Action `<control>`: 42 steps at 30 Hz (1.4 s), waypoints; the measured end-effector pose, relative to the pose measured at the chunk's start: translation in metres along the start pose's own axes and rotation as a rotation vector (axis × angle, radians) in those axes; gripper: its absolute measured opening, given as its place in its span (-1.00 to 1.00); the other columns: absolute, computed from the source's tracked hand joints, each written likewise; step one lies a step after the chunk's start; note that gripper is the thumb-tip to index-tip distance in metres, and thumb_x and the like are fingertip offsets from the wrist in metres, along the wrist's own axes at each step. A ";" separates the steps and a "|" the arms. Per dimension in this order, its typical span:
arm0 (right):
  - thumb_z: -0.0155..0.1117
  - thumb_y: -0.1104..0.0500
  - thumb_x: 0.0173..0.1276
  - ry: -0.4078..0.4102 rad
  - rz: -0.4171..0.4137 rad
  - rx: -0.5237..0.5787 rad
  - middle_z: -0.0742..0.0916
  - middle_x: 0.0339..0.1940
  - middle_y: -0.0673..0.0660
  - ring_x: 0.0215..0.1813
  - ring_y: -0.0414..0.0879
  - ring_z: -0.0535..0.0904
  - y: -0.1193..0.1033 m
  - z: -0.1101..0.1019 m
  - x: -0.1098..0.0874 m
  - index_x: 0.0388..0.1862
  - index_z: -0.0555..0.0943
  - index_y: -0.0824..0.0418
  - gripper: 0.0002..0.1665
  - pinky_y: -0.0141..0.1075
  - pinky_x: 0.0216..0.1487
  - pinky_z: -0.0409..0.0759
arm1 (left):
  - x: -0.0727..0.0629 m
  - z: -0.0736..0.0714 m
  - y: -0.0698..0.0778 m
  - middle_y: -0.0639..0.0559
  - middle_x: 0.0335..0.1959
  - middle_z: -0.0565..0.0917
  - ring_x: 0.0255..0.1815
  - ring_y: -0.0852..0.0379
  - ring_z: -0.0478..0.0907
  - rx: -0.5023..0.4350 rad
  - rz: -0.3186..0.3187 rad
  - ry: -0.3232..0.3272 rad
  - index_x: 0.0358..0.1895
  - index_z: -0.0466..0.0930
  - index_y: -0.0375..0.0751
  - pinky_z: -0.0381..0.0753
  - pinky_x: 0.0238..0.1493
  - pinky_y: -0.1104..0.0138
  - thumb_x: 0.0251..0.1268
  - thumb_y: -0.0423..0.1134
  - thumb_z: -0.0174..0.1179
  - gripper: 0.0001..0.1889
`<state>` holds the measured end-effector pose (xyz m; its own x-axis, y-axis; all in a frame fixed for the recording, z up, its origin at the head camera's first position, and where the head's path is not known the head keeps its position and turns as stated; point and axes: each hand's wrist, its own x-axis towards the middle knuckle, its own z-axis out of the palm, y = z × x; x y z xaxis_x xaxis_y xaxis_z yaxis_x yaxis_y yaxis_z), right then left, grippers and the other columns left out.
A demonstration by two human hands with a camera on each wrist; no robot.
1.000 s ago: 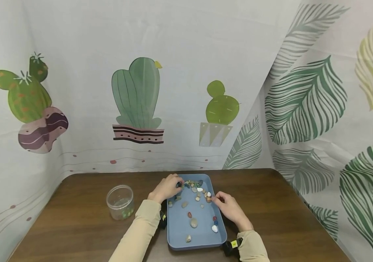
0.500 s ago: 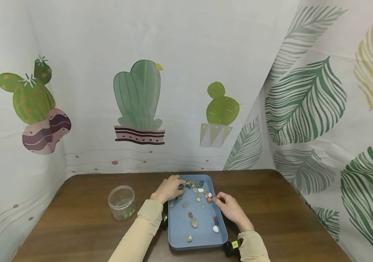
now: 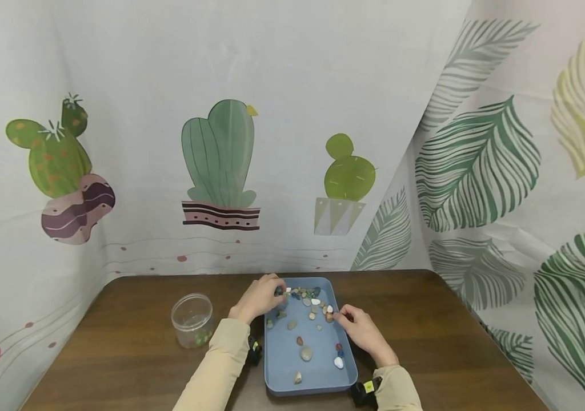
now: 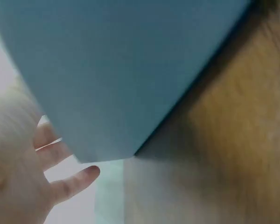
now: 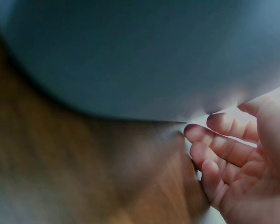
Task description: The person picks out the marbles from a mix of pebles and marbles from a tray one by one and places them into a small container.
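My left hand (image 3: 260,295) reaches over the far-left part of the blue tray (image 3: 286,385). Its thumb and forefinger are near dark stones (image 3: 279,291), and whether they pinch one cannot be made out. In the left wrist view, other fingers (image 4: 73,184) stick out loosely past the tray's side. My right hand (image 3: 363,330) is at the tray's right rim, fingers relaxed, close to an orange-brown pebble (image 3: 329,317) and a small white one (image 3: 330,309). In the right wrist view, its fingers (image 5: 228,148) bend slightly beside the rim, holding nothing visible.
Small pebbles cluster along the tray's far end; a larger grey stone (image 3: 306,353) and a white stone (image 3: 339,362) lie nearer. Left of the tray stands a clear round jar (image 3: 192,319) with green pieces at its bottom. The brown table (image 3: 133,342) meets a printed cloth behind.
The head view has tilted up slightly, so the scene sits a little lower. Both hands stay at about the same places on the tray, with only slight finger movement on the left.
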<state>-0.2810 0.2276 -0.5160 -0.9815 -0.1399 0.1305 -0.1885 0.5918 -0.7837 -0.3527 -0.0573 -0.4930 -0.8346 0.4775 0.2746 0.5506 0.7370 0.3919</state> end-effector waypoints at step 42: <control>0.21 0.08 0.44 -0.011 0.017 -0.001 0.48 -0.57 -0.02 -0.46 -0.14 0.39 0.002 -0.001 0.005 -0.44 0.52 0.18 -0.73 -0.32 -0.47 0.29 | -0.109 -0.094 0.012 0.07 -0.16 0.60 -0.11 0.08 0.55 0.101 -0.121 0.431 -0.35 0.62 -0.09 0.58 -0.13 0.18 0.14 -0.25 0.35 -0.91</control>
<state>-0.2858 0.2285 -0.5162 -0.9843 -0.1382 0.1102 -0.1714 0.5952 -0.7851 -0.2532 -0.1454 -0.4359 -0.7987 0.1580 0.5806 0.4270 0.8286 0.3620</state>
